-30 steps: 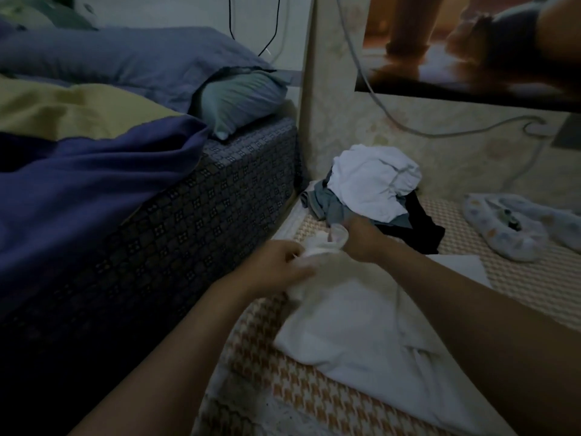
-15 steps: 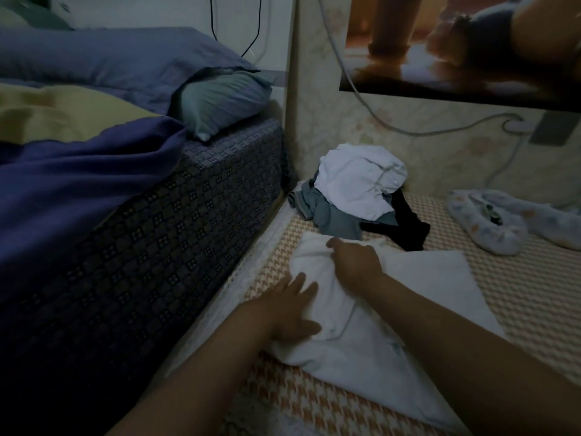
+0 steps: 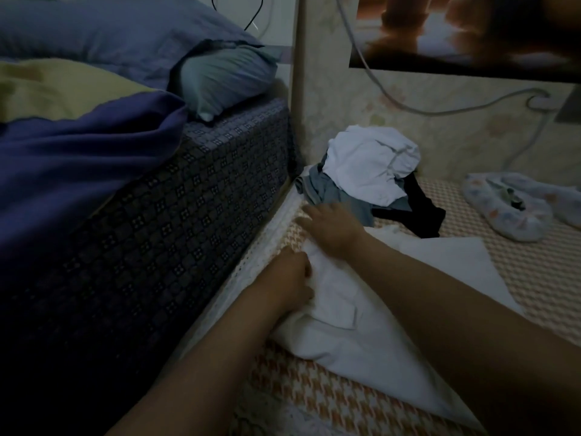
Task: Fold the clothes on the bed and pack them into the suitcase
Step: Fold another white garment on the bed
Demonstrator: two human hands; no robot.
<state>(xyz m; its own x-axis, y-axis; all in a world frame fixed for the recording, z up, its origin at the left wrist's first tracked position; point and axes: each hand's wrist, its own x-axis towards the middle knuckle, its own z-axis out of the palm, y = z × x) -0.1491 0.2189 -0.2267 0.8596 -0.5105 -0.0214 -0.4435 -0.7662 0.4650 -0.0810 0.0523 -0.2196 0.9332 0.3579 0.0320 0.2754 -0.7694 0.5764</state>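
A white garment (image 3: 361,316) lies spread on the orange-and-white houndstooth bed sheet (image 3: 534,278). My left hand (image 3: 290,278) sits at the garment's left edge, fingers curled into the cloth. My right hand (image 3: 330,228) lies flat at the garment's far corner, fingers stretched toward the left. Just beyond it is a pile of clothes: a white piece (image 3: 367,165) on top, a grey-blue one (image 3: 339,196) under it, a black one (image 3: 421,212) to the right. No suitcase is in view.
A higher mattress (image 3: 188,190) with a dark patterned side stands close on the left, carrying a purple and yellow blanket (image 3: 78,146) and a pillow (image 3: 220,80). A patterned white cloth item (image 3: 506,209) lies at the right. Cables hang on the wall behind.
My right hand has slid from the middle of the white garment to its far left corner, flattening out. My left hand moved up along the left edge and curled into the cloth.
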